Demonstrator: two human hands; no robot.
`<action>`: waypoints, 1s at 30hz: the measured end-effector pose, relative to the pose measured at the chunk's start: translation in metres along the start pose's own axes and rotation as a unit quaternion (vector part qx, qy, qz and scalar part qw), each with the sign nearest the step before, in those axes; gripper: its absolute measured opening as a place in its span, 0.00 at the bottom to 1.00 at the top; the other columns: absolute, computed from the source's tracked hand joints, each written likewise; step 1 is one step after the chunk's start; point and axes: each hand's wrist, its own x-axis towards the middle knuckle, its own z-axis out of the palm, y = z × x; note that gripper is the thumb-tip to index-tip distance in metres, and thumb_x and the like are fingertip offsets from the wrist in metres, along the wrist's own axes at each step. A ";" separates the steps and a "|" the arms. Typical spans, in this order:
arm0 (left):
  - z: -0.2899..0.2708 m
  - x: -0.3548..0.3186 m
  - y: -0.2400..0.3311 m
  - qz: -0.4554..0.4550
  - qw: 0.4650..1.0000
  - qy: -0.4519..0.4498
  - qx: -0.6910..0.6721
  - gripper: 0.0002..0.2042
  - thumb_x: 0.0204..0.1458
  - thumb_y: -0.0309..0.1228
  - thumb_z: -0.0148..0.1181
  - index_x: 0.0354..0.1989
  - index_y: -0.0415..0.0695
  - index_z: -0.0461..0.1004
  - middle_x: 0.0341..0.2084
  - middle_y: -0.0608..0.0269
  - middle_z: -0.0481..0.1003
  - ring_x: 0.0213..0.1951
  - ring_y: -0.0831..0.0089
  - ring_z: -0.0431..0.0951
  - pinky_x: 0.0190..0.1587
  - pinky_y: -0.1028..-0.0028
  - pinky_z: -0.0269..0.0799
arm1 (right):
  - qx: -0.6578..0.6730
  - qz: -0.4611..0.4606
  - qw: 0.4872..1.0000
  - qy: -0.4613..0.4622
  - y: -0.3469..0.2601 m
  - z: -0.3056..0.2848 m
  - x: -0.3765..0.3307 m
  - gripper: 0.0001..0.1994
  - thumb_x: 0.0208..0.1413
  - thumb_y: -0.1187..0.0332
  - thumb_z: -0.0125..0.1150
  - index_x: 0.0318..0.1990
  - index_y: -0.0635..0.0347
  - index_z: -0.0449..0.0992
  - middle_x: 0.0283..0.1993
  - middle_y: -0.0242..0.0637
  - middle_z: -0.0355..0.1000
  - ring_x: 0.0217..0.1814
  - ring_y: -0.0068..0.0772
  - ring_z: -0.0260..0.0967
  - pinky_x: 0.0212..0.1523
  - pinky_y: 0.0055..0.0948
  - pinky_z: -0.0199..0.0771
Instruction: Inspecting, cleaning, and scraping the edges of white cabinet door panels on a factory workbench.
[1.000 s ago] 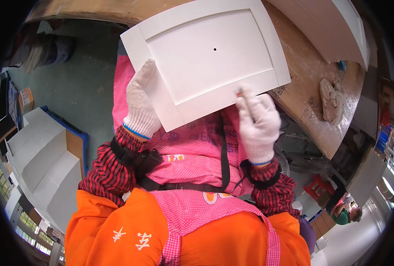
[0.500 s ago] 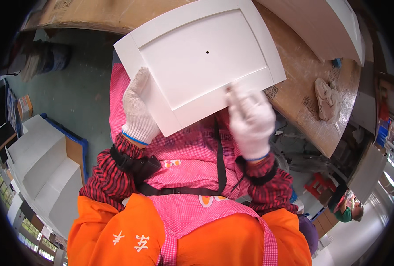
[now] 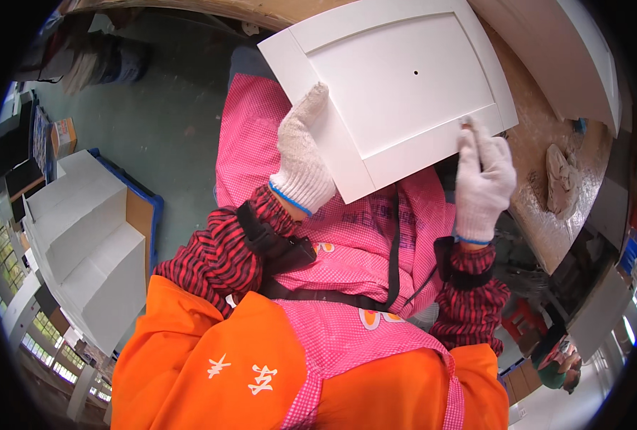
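The light is bright and even, like daytime. The white panel (image 3: 397, 86) shines pale but shows no hard glare. Shadows are soft and small. The middle looks sharp. Straight lines bend near the rim (a round black border circles everything).

**One head-worn fisheye, looking straight down**

We have a single view, from the person's head, facing down over the chest and forearms. It sits close: the white panel (image 3: 397, 86) and both gloved hands fill the upper middle. The wide lens bends the desk (image 3: 540, 165) edge at right and the green floor (image 3: 168, 122) at left toward a dark round rim
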 end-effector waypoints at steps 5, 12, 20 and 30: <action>0.000 0.000 -0.007 0.005 1.000 -0.022 0.006 0.23 0.66 0.42 0.60 0.64 0.41 0.72 0.57 0.51 0.79 0.58 0.51 0.80 0.64 0.47 0.75 | -0.042 -0.090 0.992 -0.081 -0.031 0.026 -0.050 0.18 0.56 0.71 0.74 0.55 0.49 0.86 0.36 0.38 0.77 0.34 0.39 0.78 0.37 0.34 0.79; 0.008 -0.002 -0.011 0.013 0.999 0.005 -0.032 0.18 0.65 0.36 0.64 0.59 0.40 0.75 0.49 0.52 0.81 0.51 0.54 0.83 0.58 0.51 0.80 | -0.069 0.005 0.997 -0.036 -0.018 0.010 -0.013 0.17 0.63 0.80 0.67 0.60 0.65 0.83 0.42 0.35 0.78 0.37 0.20 0.74 0.38 0.23 0.74; 0.008 -0.002 -0.011 0.016 1.000 -0.019 -0.001 0.23 0.67 0.41 0.59 0.64 0.40 0.71 0.56 0.50 0.79 0.58 0.48 0.80 0.64 0.47 0.75 | 0.034 -0.003 0.998 -0.046 -0.025 0.018 -0.020 0.16 0.61 0.74 0.70 0.57 0.57 0.85 0.37 0.42 0.78 0.33 0.36 0.79 0.35 0.31 0.77; 0.004 -0.002 -0.011 0.011 0.999 -0.022 -0.031 0.17 0.65 0.37 0.63 0.57 0.39 0.75 0.47 0.53 0.81 0.50 0.54 0.83 0.57 0.53 0.80 | 0.014 0.038 0.998 -0.051 -0.033 0.014 -0.026 0.17 0.62 0.77 0.68 0.58 0.61 0.84 0.35 0.43 0.78 0.33 0.29 0.76 0.36 0.27 0.76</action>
